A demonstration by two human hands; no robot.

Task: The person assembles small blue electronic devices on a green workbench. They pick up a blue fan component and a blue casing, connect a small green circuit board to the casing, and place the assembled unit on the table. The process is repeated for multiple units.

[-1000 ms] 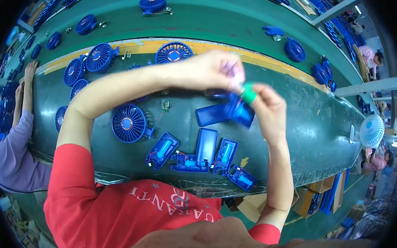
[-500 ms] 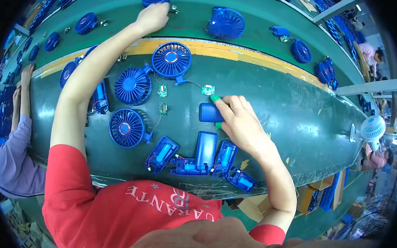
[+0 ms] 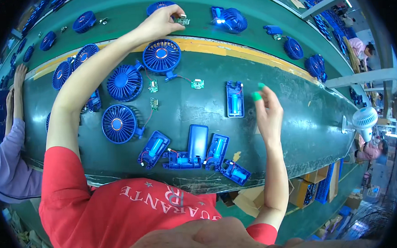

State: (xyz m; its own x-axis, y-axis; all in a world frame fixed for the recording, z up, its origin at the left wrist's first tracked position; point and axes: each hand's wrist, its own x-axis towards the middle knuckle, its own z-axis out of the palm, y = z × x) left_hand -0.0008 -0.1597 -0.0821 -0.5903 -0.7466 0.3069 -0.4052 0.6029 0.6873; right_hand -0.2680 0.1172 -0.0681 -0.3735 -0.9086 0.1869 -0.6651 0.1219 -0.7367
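Left hand (image 3: 159, 22) pinches a small circuit board (image 3: 182, 20); right hand (image 3: 267, 113) hangs open

The person wears a red short-sleeved shirt (image 3: 122, 213) with pale lettering across the chest. Both forearms are bare. Green caps (image 3: 256, 96) cover fingertips of the right hand (image 3: 269, 113).

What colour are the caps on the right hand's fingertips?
Green, on the right hand's fingertips; head view.
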